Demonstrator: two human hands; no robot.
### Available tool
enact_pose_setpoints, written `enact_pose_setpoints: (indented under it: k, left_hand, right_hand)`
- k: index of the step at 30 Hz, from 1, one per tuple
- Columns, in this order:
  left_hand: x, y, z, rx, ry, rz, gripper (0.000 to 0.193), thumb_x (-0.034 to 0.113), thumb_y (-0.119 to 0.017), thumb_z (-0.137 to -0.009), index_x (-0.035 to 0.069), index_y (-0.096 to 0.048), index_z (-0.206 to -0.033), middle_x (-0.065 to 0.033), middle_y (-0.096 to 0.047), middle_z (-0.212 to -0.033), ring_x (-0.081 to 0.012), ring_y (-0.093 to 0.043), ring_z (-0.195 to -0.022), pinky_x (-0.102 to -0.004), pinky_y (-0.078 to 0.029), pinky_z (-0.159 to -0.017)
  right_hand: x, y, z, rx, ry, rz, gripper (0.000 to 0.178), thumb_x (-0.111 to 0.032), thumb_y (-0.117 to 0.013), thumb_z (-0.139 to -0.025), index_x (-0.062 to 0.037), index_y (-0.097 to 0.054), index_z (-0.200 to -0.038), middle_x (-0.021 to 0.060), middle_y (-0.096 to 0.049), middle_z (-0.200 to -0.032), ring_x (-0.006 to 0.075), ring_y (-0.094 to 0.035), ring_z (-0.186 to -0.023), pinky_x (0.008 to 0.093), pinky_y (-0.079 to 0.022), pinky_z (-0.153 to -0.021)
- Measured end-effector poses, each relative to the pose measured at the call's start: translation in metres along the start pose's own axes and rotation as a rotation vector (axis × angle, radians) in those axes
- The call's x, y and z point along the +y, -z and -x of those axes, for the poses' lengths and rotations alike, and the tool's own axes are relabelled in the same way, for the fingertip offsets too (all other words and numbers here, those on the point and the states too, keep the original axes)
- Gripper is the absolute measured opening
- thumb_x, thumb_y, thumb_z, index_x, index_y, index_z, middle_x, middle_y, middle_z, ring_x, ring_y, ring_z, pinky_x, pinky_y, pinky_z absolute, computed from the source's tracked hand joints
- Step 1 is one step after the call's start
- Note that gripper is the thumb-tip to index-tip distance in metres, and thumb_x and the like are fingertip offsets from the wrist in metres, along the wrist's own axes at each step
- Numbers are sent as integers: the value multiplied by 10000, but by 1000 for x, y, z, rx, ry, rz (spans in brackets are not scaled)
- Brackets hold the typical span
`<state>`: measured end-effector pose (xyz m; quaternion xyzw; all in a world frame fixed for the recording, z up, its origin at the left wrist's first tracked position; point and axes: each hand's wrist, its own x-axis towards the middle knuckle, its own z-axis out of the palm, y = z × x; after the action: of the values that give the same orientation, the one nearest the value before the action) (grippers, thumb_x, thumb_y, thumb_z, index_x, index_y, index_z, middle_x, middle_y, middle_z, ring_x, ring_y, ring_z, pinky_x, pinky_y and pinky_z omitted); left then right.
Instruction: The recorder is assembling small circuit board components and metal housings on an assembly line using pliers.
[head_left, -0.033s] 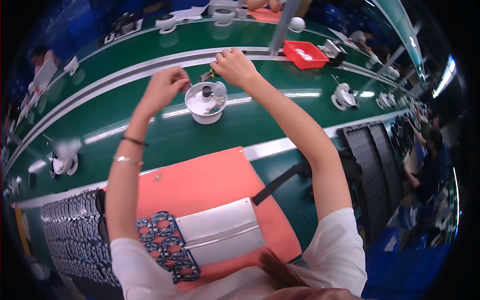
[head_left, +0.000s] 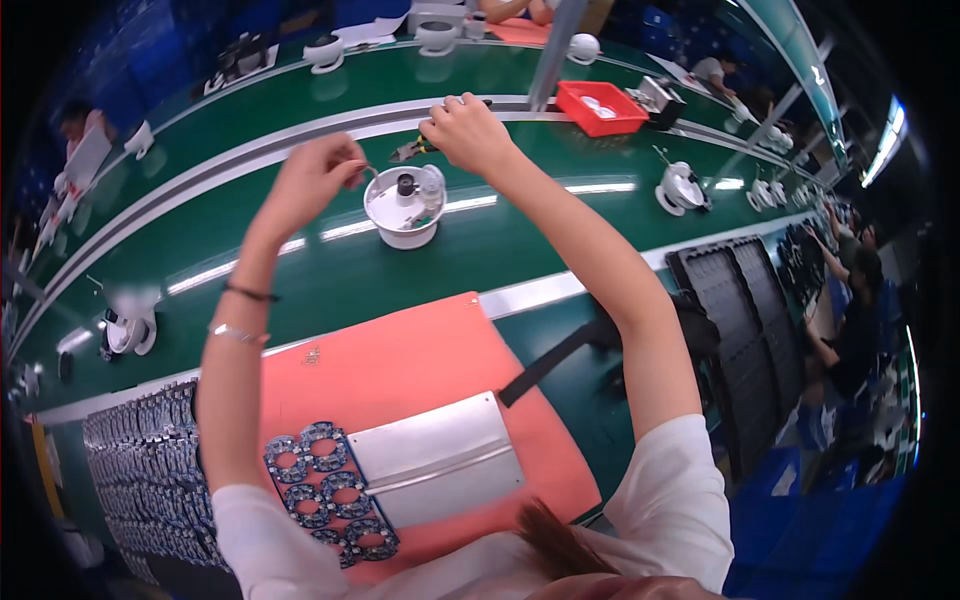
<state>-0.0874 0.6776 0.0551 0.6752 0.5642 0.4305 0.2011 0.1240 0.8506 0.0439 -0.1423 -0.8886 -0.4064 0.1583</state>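
A round white plastic housing stands on the green work surface, with a black cylindrical part and a clear round part inside it. My left hand is at its left rim, thumb and fingers pinching a thin wire that comes out of the housing. Beyond the housing, my right hand is closed around the yellow-and-black handles of a pair of cutting pliers. Their jaws point left, just above the far rim and apart from the wire.
Closer in lies an orange mat with a metal plate and several blue ring-shaped circuit boards. More boards are stacked at left. Black trays sit at right, a red bin at the back. Similar white units stand along the line.
The whole view has shifted slightly. My left hand has opened its angle a little at the rim, and the wire shows more clearly; the pliers stay in my right hand.
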Motion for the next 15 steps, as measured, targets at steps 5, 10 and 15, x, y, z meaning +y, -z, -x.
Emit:
enact_pose_setpoints:
  k: [5, 10, 15]
  left_hand:
    - [156, 71, 98, 62, -203, -468, 100, 39, -641, -943, -44, -597, -976, -127, -668, -858, -197, -664, -798, -313, -514, -736]
    - [281, 137, 334, 570, 71, -925, 119, -39, -553, -998, -64, -631, -1083, -124, -663, -1020, -219, -635, -965, -304, -485, -898]
    - [321, 140, 460, -463, 719, -547, 159, 63, -564, -1014, -36, -687, -1007, -105, -692, -885, -214, -657, -766, -326, -542, -726]
  right_hand:
    - [27, 72, 59, 26, -190, -143, 249, -187, -733, -765, -133, -671, -1000, 69, -668, -981, 254, -650, -980, 409, -492, -811]
    - [-16, 152, 100, 229, -78, -328, 275, -187, -737, -726, -123, -630, -971, 55, -604, -906, 243, -625, -914, 389, -483, -782]
    - [-53, 215, 240, 73, -152, -481, 364, -213, -773, -689, -115, -633, -1011, 38, -566, -876, 234, -597, -874, 376, -485, -790]
